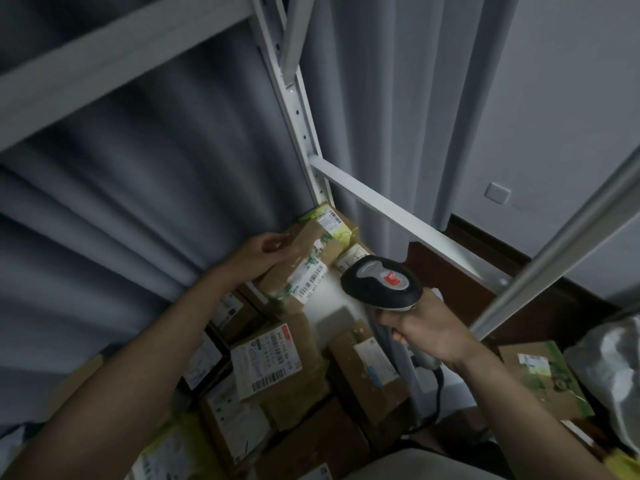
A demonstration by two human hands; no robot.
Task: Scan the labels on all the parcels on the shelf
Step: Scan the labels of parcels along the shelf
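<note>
My left hand (268, 252) grips the far end of a brown cardboard parcel (304, 263) with green tape, tilted up above the pile. Its white barcode label (310, 278) faces up and toward the scanner. My right hand (420, 332) holds the handle of a black and grey barcode scanner (379, 282) with a red mark on top. The scanner's head sits just right of the label, close to it. Several more brown parcels with white labels (265, 360) lie packed on the shelf below.
White metal shelf posts (298, 109) and a cross rail (408, 221) frame the bay. A grey curtain (156, 188) hangs behind. Right of the front post lie a green-printed box (543, 375) and a grey plastic bag (609, 368). The scanner's cable (438, 393) hangs down.
</note>
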